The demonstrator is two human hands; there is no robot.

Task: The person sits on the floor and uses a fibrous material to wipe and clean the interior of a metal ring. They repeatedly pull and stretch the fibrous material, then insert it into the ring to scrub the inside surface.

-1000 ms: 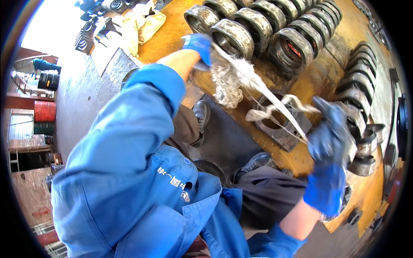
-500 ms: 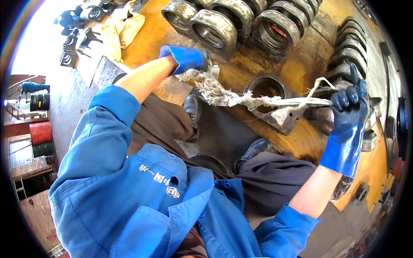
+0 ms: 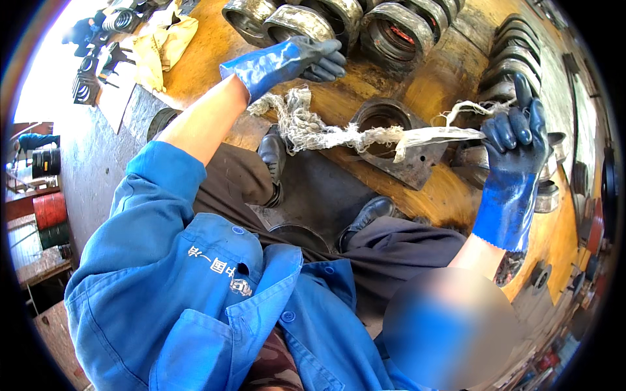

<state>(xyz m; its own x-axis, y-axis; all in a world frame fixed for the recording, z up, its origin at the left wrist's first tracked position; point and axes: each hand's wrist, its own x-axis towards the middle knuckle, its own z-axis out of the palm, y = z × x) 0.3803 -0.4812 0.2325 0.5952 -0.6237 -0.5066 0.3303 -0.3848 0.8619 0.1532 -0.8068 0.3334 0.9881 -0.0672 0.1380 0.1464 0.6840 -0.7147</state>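
A frayed white rope [image 3: 332, 135] stretches across in front of me, fluffy and matted on its left, with smoother strands on its right. My right hand [image 3: 515, 133], in a blue and dark rubber glove, is closed round its right end, with the index finger pointing up. My left hand [image 3: 319, 60], gloved the same way, is above the rope's left part and apart from it. Its fingers are curled together; anything inside them is hidden. Beneath the rope lies a dark metal plate with a round collar [image 3: 381, 116].
Thick metal rings [image 3: 398, 39] stand in rows at the far side, with another row [image 3: 515, 55] at the right. A yellow cloth [image 3: 163, 49] lies at the far left. My dark shoes [image 3: 272, 156] are close to the plate. A red drum [image 3: 50, 210] stands at the left.
My left hand has moved up and away from the rope's left end. My right hand still grips the rope. The whole view has shifted slightly.
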